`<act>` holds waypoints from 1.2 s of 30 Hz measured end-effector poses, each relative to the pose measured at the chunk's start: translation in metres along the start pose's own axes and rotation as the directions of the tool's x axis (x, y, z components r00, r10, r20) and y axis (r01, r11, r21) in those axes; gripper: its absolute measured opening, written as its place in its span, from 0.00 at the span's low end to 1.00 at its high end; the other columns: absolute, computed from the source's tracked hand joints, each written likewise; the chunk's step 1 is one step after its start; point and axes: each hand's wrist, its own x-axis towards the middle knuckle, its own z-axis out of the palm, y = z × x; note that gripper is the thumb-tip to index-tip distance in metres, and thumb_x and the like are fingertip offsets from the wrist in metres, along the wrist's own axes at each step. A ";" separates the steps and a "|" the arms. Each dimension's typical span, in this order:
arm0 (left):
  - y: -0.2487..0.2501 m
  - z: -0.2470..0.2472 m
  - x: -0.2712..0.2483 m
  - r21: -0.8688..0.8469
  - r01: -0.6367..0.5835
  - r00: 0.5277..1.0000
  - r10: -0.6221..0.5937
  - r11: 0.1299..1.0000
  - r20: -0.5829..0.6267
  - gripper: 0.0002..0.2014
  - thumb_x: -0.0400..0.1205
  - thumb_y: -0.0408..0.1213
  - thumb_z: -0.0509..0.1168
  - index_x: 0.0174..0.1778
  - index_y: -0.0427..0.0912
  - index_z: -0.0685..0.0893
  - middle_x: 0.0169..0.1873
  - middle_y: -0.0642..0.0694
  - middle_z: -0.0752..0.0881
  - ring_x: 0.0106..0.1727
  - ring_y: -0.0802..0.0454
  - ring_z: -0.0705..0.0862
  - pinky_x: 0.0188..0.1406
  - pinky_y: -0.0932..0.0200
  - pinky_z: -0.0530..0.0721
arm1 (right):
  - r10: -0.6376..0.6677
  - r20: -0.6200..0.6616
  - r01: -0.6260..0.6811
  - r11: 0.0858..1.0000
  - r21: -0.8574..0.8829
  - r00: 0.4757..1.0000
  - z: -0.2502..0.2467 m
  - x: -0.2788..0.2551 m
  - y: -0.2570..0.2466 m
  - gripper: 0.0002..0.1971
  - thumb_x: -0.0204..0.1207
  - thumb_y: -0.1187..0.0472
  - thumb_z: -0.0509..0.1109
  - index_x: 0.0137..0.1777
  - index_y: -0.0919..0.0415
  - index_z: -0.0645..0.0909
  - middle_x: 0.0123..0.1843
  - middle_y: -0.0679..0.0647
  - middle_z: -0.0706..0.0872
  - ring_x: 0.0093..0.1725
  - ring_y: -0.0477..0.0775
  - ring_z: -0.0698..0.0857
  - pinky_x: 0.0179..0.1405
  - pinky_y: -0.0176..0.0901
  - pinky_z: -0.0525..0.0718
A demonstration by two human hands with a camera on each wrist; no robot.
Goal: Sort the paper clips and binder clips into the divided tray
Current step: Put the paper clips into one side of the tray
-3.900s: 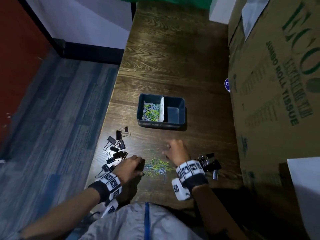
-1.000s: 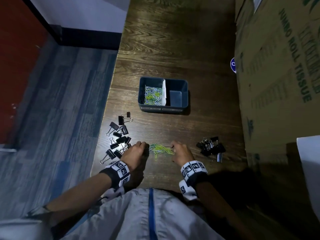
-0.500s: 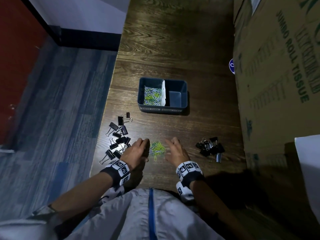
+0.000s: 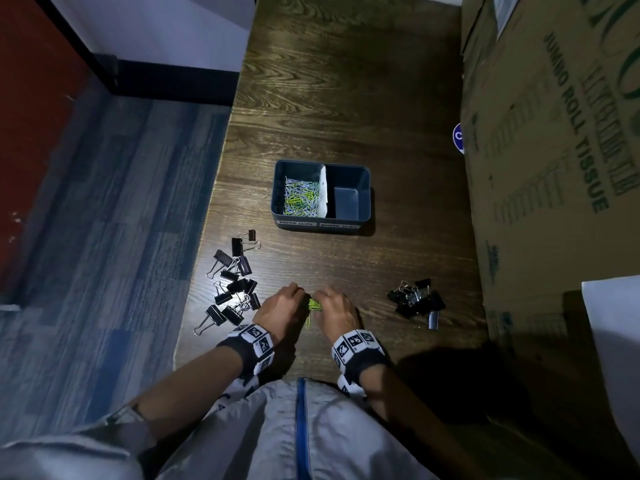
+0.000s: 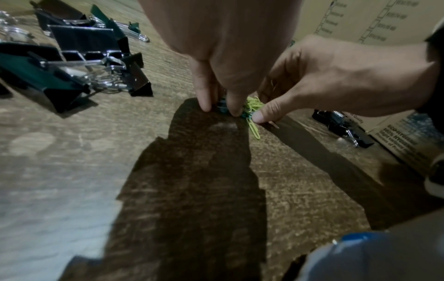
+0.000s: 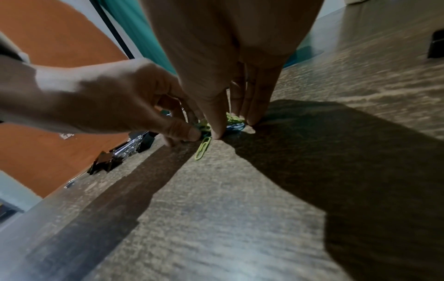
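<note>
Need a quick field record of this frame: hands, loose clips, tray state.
left hand: fingertips pinch the paper clip pile
right hand: pinches the same pile from the other side
stray paper clip: flat on table, at the pile's near edge
tray: left compartment holds paper clips, right one bare
binder clips: scattered left of the hands
binder clip heap: right of the hands

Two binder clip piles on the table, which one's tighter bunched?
The right binder clip pile, near the cardboard box, is one compact clump. The left binder clip pile straggles along the table edge.
</note>
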 end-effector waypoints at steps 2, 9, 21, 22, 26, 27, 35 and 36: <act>0.000 -0.004 0.002 -0.006 -0.008 1.000 0.008 1.000 0.016 0.12 0.80 0.37 0.68 0.58 0.40 0.80 0.52 0.43 0.79 0.47 0.41 0.84 0.42 0.51 0.80 | -0.003 0.016 0.003 1.000 -0.011 1.000 -0.002 0.000 0.001 0.14 0.74 0.69 0.72 0.59 0.60 0.86 0.60 0.56 0.86 0.58 0.61 0.85 0.57 0.49 0.82; -0.015 -0.020 0.002 -0.101 -0.002 0.999 0.006 0.995 0.039 0.07 0.76 0.40 0.69 0.49 0.46 0.85 0.45 0.45 0.83 0.45 0.42 0.84 0.42 0.57 0.79 | 0.166 0.178 -0.166 0.986 -0.013 0.970 -0.025 0.004 0.011 0.05 0.80 0.60 0.69 0.49 0.55 0.86 0.46 0.56 0.87 0.48 0.62 0.87 0.49 0.52 0.87; -0.011 -0.098 0.020 -0.262 -0.117 0.948 0.029 0.958 -0.316 0.03 0.78 0.35 0.74 0.44 0.40 0.89 0.37 0.51 0.86 0.36 0.57 0.82 0.35 0.72 0.77 | 0.263 0.167 -0.297 0.926 0.235 0.950 -0.060 0.006 0.022 0.05 0.75 0.60 0.78 0.39 0.58 0.91 0.37 0.55 0.90 0.40 0.54 0.87 0.37 0.44 0.82; -0.008 -0.111 0.028 -0.255 -0.129 0.934 0.031 0.958 -0.356 0.03 0.79 0.36 0.73 0.44 0.40 0.89 0.38 0.51 0.86 0.35 0.58 0.82 0.34 0.76 0.73 | 0.243 0.146 -0.274 0.925 0.262 0.959 -0.065 0.007 0.019 0.04 0.75 0.61 0.78 0.40 0.58 0.91 0.37 0.55 0.91 0.40 0.54 0.89 0.38 0.45 0.86; 0.003 -0.155 0.062 -0.283 -0.112 0.885 -0.034 0.953 -0.464 0.04 0.79 0.35 0.73 0.46 0.38 0.88 0.37 0.50 0.85 0.37 0.56 0.83 0.35 0.72 0.80 | 0.168 0.028 -0.168 0.932 0.322 0.985 -0.087 0.017 0.005 0.04 0.75 0.63 0.77 0.39 0.60 0.90 0.36 0.56 0.91 0.38 0.54 0.89 0.41 0.53 0.90; 0.004 -0.162 0.070 -0.296 -0.099 0.883 -0.053 0.950 -0.466 0.06 0.79 0.37 0.73 0.47 0.38 0.88 0.38 0.49 0.87 0.38 0.55 0.84 0.39 0.65 0.84 | 0.147 0.004 -0.140 0.932 0.334 0.989 -0.095 0.021 -0.001 0.04 0.75 0.63 0.78 0.40 0.57 0.91 0.36 0.54 0.91 0.38 0.52 0.89 0.41 0.51 0.89; -0.010 -0.138 0.061 -0.279 -0.022 0.857 -0.126 0.960 -0.500 0.06 0.82 0.36 0.69 0.52 0.40 0.89 0.44 0.42 0.90 0.40 0.52 0.85 0.42 0.59 0.84 | 0.109 -0.207 -0.021 0.922 0.388 0.972 -0.153 0.083 -0.041 0.06 0.74 0.63 0.79 0.36 0.58 0.89 0.36 0.52 0.89 0.37 0.49 0.86 0.40 0.46 0.87; -0.012 -0.128 0.054 -0.267 -0.001 0.867 -0.133 0.964 -0.480 0.06 0.82 0.34 0.69 0.52 0.41 0.89 0.45 0.43 0.91 0.40 0.53 0.85 0.41 0.62 0.81 | 0.112 -0.221 -0.017 0.920 0.392 0.969 -0.157 0.093 -0.045 0.10 0.74 0.63 0.79 0.33 0.56 0.86 0.35 0.52 0.88 0.37 0.49 0.86 0.40 0.46 0.87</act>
